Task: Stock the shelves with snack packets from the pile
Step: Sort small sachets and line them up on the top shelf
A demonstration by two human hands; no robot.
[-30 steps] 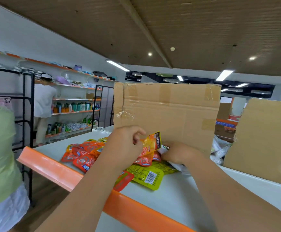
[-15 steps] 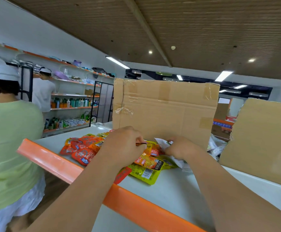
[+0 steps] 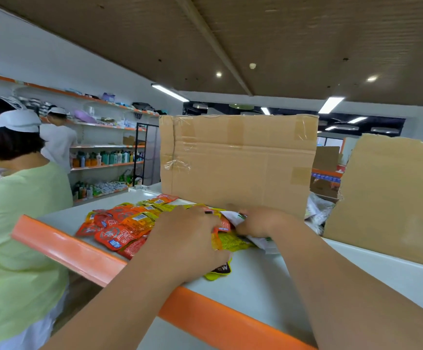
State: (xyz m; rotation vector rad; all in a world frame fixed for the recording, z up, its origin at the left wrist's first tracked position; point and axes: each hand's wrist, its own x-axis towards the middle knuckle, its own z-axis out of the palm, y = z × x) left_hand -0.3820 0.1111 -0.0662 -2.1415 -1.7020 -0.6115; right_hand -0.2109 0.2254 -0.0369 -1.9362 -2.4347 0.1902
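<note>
A pile of red, orange and yellow snack packets (image 3: 124,223) lies on the white shelf top (image 3: 268,281), which has an orange front edge. My left hand (image 3: 187,238) lies low on the right end of the pile, fingers curled over yellow packets (image 3: 233,242); one yellow packet (image 3: 218,270) sticks out under the palm. Beside it my right hand (image 3: 258,223) grips a white packet (image 3: 234,215) at the foot of the cardboard box (image 3: 238,162). The fingertips of both hands are hidden.
A torn cardboard sheet (image 3: 392,198) stands at the right, with plastic bags (image 3: 316,210) behind the gap. A person in a green shirt (image 3: 16,223) stands close at the left. Another person in white (image 3: 59,140) faces wall shelves of bottles (image 3: 104,157).
My left hand has come down from holding a yellow-orange packet in the air onto the pile. The person in green has moved in further from the left.
</note>
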